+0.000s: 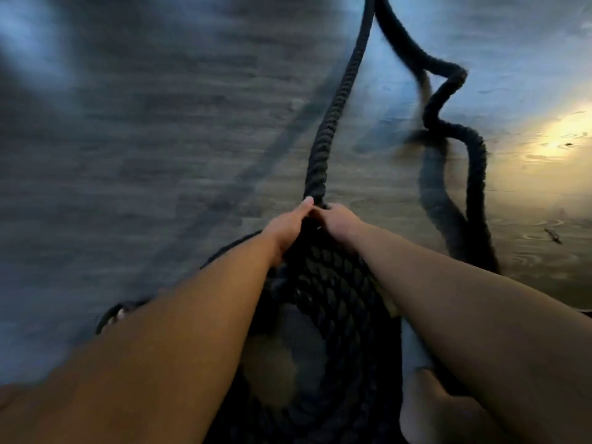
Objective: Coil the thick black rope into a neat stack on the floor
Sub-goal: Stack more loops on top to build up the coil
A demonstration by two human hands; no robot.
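Head view, looking down along two bare forearms: the left hand [290, 224] and the right hand [339, 222] meet side by side on the thick black rope [333, 123], both with fingers curled round it, the left thumb lying up along the strand. They grip it just where it leaves the far edge of the coil [336, 299], which seems the sensible spot: holding there lets the person steer the next turn onto the turns already laid. The coil sits on the floor directly beneath the arms, several rounds laid around a hollow centre through which the floor shows. From the hands the rope runs straight away to the top edge of the frame and looks fairly taut, so I judge a good deal is not yet coiled. A loose length [448, 129] snakes down the right side in bends (it is blurred, so I cannot tell exactly where it joins the pile).

The floor [160, 139] is grey, wood-grained planking, smooth-looking, which should let a heavy rope slide rather than snag. A patch of warm light [554, 139] glares on it at the right, and a small dark scrap [552, 236] lies near there, well apart from the coil. What looks like a bare foot [448, 408] rests just beside the coil's near right edge. No walls or furniture show.
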